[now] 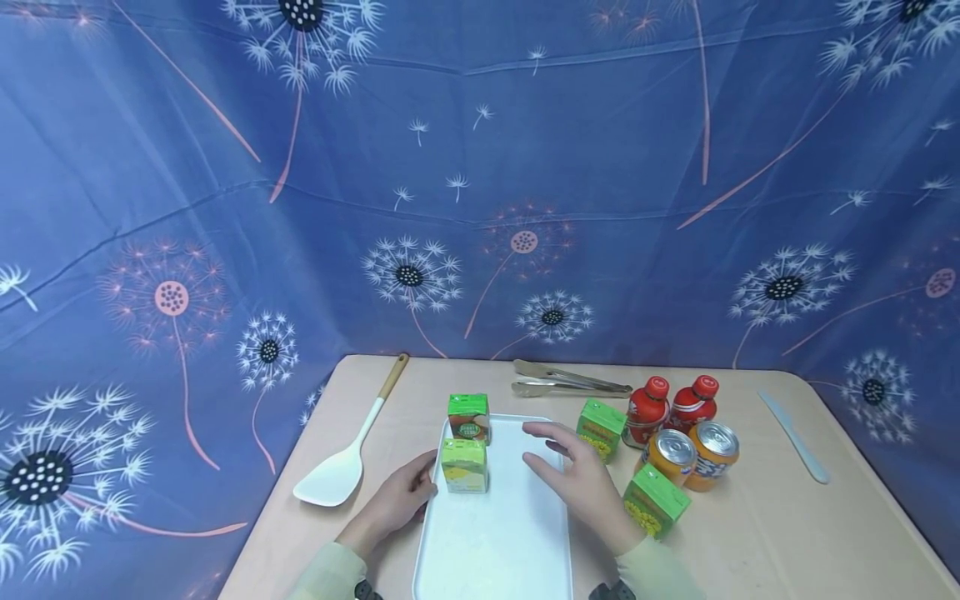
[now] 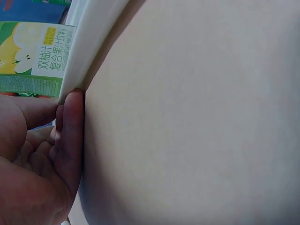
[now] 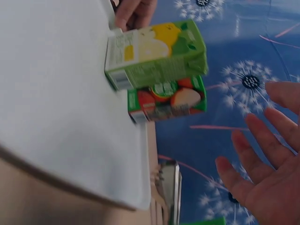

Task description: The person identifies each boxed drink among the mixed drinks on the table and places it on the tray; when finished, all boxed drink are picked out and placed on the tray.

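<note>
A white tray (image 1: 495, 542) lies in front of me on the table. My left hand (image 1: 396, 502) pinches its left rim, thumb above and fingers below, as the left wrist view shows. On the tray's left side stands a green-and-yellow juice box (image 1: 465, 467) with a lemon picture. Right behind it is a green-and-red juice box (image 1: 468, 418). My right hand (image 1: 581, 482) hovers over the tray's right part with its fingers spread and holds nothing. Just beyond that hand stands a green juice box (image 1: 600, 429), and another green juice box (image 1: 655, 502) is by the right wrist.
Two red-capped bottles (image 1: 647, 412) and two orange cans (image 1: 712, 454) stand grouped on the right. Metal tongs (image 1: 570, 382) lie at the back, a pale knife (image 1: 795, 437) at far right. A white spatula (image 1: 337, 475) with a wooden handle lies left. Blue dandelion-patterned cloth (image 1: 480, 275) hangs behind.
</note>
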A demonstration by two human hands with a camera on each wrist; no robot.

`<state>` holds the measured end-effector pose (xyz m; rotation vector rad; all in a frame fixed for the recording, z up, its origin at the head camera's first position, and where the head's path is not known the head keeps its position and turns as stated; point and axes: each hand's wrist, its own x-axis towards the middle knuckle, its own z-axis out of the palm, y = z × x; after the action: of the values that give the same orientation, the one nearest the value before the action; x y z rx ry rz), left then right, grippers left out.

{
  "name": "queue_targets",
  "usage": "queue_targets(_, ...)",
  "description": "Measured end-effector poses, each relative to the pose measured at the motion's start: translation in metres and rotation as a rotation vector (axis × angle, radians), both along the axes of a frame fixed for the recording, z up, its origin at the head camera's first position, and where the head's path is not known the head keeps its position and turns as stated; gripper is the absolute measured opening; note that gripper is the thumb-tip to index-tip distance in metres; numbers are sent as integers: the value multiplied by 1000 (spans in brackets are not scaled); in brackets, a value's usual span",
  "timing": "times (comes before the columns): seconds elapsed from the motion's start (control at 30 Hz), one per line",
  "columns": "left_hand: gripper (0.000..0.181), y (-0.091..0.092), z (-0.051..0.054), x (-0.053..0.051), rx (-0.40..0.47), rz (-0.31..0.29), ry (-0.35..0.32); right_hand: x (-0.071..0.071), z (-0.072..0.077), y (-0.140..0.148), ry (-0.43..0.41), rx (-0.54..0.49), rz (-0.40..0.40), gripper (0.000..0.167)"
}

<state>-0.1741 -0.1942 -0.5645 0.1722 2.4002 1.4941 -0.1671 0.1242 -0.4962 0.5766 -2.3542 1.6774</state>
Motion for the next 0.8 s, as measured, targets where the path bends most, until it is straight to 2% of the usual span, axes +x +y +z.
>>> queue_targets(0.1,59,0,0,0,1,2,1,4,2,12,20,13,-32,37)
queue_targets(0.4,59,0,-1,0,-8,3,3,14,8,39,2,24,-112,41)
queue_targets(0.53,59,0,0,0,-5,5,-2,19,9,50,-8,66,-177,40)
queue_targets(0.73,61,0,1,1,-19,18,-17,25,13,66,22,44,-195,38)
queue_targets(0.8,61,0,1,1,-19,19,-18,27,15,70,23,65,-211,39)
